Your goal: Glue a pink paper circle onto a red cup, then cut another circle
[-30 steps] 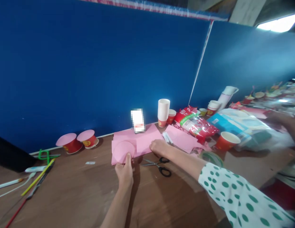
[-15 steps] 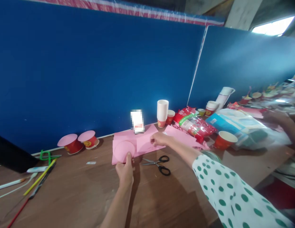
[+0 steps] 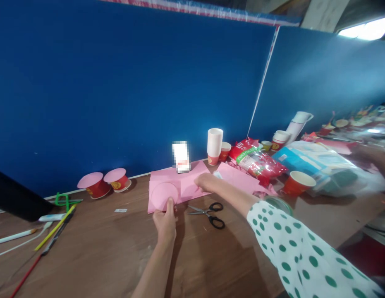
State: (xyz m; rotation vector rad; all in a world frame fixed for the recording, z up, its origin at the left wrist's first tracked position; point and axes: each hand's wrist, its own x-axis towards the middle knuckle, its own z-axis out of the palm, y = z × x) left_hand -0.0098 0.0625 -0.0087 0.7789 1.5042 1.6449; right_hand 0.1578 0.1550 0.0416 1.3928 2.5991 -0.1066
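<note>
My left hand (image 3: 165, 223) grips a pink paper circle (image 3: 163, 193) at its lower edge, thumb on top. The circle lies over pink paper sheets (image 3: 197, 168) on the brown table. Farther right, my right hand (image 3: 205, 182) rests on the sheets with its fingers curled together; whatever is between the fingertips is hidden. Scissors (image 3: 207, 211) with black handles lie parted just below the sheets, apart from both hands. Two red paper cups, a left one (image 3: 99, 188) and a right one (image 3: 119, 184), stand to the left with pink discs on top.
A lit phone-like screen, blurred out (image 3: 181, 157), leans on the blue partition (image 3: 133, 82). Stacked white cups (image 3: 214, 142), a red plastic package (image 3: 257, 161), a red cup (image 3: 298, 183) and a blue-and-clear bag (image 3: 307, 161) stand right. Pens and a yellow stick (image 3: 56, 227) lie left.
The view has shifted slightly, moving the scene a little to the right. My right hand has drawn slightly leftward over the pink sheets; my left hand keeps its grip on the circle.
</note>
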